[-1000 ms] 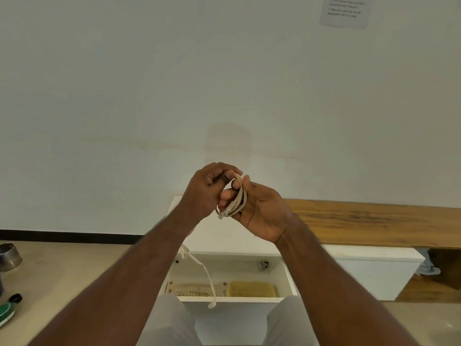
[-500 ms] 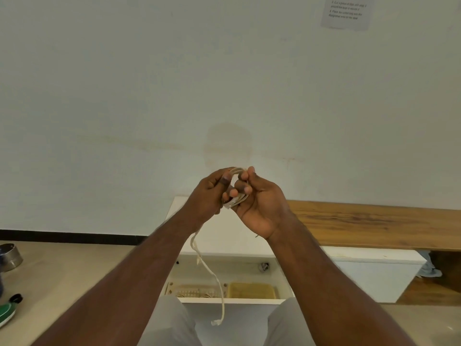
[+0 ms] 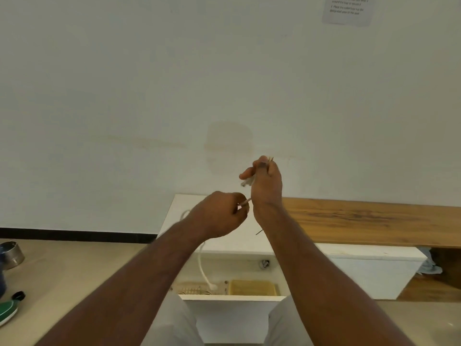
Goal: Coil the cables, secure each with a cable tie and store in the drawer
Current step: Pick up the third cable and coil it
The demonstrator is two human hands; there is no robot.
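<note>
Cable (image 3: 202, 264), pale and cord-like, runs from the left hand (image 3: 219, 214) down behind the left forearm, and its free end with a small plug hangs inside the open drawer (image 3: 232, 298). That one head view is all there is. The left hand is curled into a fist and pinches a short stretch of the cable between thumb and forefinger, where it shows as a thin light strip pointing toward the right wrist. The right hand (image 3: 265, 182) is raised higher, well above the cabinet top (image 3: 174, 208), with its fingers closed round a small bundle of the same cable; a connector end pokes out on the left of the fist and a thin tip sticks up above the knuckles. How many loops the bundle holds cannot be told, as the fingers hide it. A thin dark strand (image 3: 259, 232) juts out beside the right wrist; whether it is a cable tie cannot be told.

The drawer stands pulled out from the white cabinet, just above the person's knees. Along its front edge lie a pale ridged item (image 3: 190, 289) to the left and a yellowish tray (image 3: 252, 287) to the right. A wooden bench (image 3: 374, 221) runs from the cabinet toward the right edge. On the floor at the far left stand a metal tin (image 3: 12, 254) and a green bottle (image 3: 8, 309) with a black cap.
</note>
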